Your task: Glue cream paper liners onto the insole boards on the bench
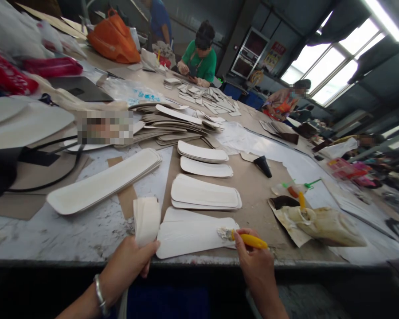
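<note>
My left hand (pixel 128 263) is closed round the lower end of a small stack of white strips (pixel 146 219) standing at the table's near edge. My right hand (pixel 254 259) grips a yellow-handled brush (pixel 249 240), its glue-caked bristles resting on the right end of a flat white piece (pixel 193 237) lying in front of me. Just beyond it lie more stacks of the same white pieces (pixel 204 195) on brown card.
A glue-smeared pot with a yellow brush (pixel 301 212) sits at right. A long white stack (pixel 103 181) lies at left, piles of cut pieces (pixel 176 122) further back. A person in green (pixel 199 57) and others work along the table. An orange bag (pixel 115 40) sits far left.
</note>
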{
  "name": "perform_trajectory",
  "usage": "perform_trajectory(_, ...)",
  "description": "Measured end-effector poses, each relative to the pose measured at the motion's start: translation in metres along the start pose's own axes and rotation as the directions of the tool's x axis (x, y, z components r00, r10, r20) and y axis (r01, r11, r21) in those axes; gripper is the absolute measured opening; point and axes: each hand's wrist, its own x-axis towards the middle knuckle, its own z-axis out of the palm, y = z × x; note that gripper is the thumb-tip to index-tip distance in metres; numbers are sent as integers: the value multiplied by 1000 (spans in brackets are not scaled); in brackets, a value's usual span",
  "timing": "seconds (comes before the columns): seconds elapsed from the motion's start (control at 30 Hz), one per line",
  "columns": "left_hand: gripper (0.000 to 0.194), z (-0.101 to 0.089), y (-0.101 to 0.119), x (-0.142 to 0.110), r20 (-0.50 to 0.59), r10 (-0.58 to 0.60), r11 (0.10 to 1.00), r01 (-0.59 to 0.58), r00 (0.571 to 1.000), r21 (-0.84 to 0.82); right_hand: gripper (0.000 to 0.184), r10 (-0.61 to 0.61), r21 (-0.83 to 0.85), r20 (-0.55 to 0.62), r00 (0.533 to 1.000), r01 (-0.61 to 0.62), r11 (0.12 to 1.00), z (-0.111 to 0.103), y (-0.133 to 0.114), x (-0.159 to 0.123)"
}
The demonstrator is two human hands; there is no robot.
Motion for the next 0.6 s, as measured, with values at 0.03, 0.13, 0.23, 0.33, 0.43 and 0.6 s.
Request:
perform_trajectory(0.03,42,1,-2,1,-2,4,1000,-4,1000,6,32,-32,-43,-40,999,30,999,-6,5,2)
perform_trajectory(0.13,46,2,-7,3,-8,27,999,-26,1000,18,32,-127,-121,-130,983,112,986,-14,15,7)
perform_trajectory(0.23,48,3,-13,4,-25,48,998,-47,999,39,26,-213,-132,-148,966,194,972,-7,12,5)
perform_trajectory(0.33,49,4,-18,6,-11,71,997,-70,997,44,17,-245,-22,-152,957,245,969,11,-9,-8)
perform_trajectory(0.43,51,4,-20,8,16,70,997,-71,997,22,13,-222,236,-64,973,231,944,29,-42,-27)
perform_trajectory(0.6,47,-2,-16,3,-107,63,996,-69,992,-62,20,-53,539,91,994,-5,842,30,-79,-39)
